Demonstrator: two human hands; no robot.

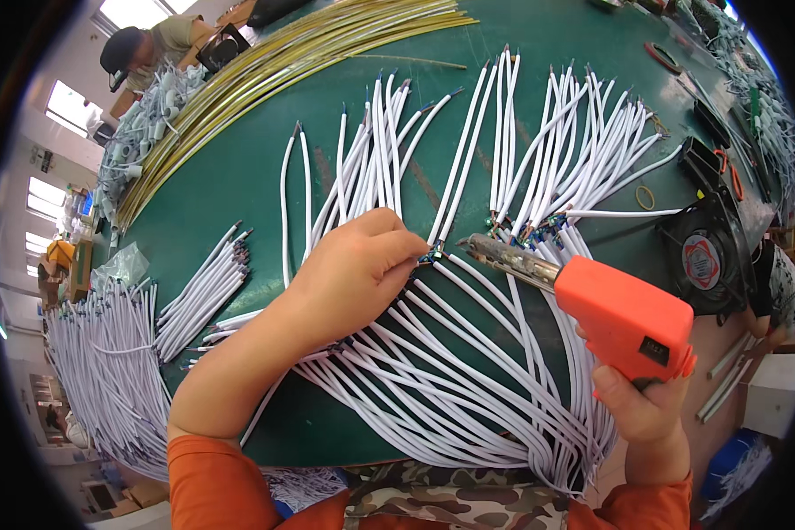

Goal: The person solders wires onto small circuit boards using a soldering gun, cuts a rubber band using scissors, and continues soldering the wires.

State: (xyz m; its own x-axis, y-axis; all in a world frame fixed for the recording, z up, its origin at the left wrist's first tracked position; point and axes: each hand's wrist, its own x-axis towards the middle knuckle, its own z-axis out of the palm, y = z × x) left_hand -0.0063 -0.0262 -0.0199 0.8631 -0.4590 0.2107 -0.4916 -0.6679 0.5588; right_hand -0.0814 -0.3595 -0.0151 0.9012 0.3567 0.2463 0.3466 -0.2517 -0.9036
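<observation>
A small green connector piece (pixel 434 255) joining thin white sheathed cables (pixel 468 353) lies on the dark green surface (pixel 238 177), pinched in the left hand (pixel 358 265), whose grip is closed on it between thumb and fingertips. Just right of the connector sits the metal tip of an orange pistol-shaped soldering gun (pixel 623 320); the right hand (pixel 640 402) has its grip clamped round the gun's handle. Farther right of the connector stands a black square cooling fan (pixel 705 256). Beyond the connector, at the far edge, lies a bundle of yellow rods (pixel 283 62).
</observation>
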